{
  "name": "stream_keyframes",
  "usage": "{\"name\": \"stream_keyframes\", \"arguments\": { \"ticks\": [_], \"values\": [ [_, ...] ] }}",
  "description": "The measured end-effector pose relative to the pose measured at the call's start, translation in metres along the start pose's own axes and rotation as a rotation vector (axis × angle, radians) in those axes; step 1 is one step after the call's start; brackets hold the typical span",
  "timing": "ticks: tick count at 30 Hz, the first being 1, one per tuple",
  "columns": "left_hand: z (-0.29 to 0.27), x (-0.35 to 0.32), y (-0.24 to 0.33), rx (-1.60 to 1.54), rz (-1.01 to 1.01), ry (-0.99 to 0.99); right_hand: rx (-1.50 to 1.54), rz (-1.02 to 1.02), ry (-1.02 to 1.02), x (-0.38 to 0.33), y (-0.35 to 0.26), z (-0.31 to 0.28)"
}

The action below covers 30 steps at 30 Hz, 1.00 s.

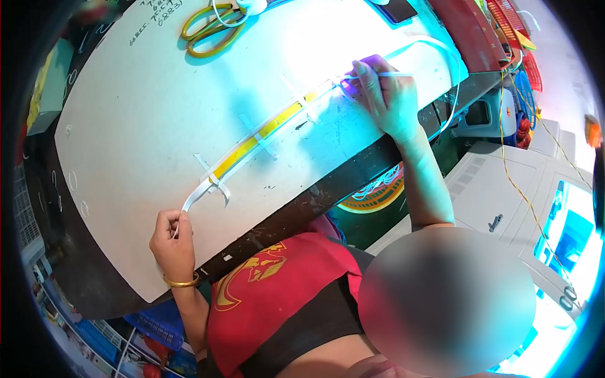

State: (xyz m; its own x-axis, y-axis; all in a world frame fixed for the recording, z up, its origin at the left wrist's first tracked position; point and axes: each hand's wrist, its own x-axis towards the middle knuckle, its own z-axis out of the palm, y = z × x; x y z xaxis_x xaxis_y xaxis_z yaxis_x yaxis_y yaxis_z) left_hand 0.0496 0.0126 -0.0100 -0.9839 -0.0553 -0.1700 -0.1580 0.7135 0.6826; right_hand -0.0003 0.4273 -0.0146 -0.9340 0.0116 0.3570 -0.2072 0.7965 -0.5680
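Note:
My left hand [173, 244] is closed in a pinch on one end of a narrow white strip [196, 194], low on the white board [126, 157]. From there the strip runs up to the right along a yellow strip [242, 149] lying on the board. Short white pieces [266, 144] cross the yellow strip at several places. At its far right end, my right hand [387, 97] has thumb and fingers pressed together on the white strip. Past that hand, more white strip loops rightward and hangs over the table edge. Bright bluish light washes out detail around the right fingers.
Scissors with yellow handles [214, 33] lie at the far side, beside a white cable. A dark phone [398, 10] rests near the top edge. An orange basket [377, 195] stands below the table's near edge. A red box [469, 31] borders the right side.

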Motion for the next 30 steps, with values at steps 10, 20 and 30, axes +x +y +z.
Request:
{"name": "stream_keyframes", "arguments": {
  "ticks": [10, 20, 30],
  "values": [
    [-0.001, 0.0, 0.0, -0.011, 0.006, 0.001, 0.304, 0.087, -0.002, -0.003, -0.003, 0.0],
    [-0.001, -0.003, 0.005, -0.104, -0.056, 0.018, 0.174, 0.011, -0.077, -0.001, -0.009, -0.003],
    [-0.001, 0.003, 0.01, -0.105, -0.07, -0.004, 0.167, -0.066, -0.094, -0.005, -0.038, 0.026]
  ]
}}
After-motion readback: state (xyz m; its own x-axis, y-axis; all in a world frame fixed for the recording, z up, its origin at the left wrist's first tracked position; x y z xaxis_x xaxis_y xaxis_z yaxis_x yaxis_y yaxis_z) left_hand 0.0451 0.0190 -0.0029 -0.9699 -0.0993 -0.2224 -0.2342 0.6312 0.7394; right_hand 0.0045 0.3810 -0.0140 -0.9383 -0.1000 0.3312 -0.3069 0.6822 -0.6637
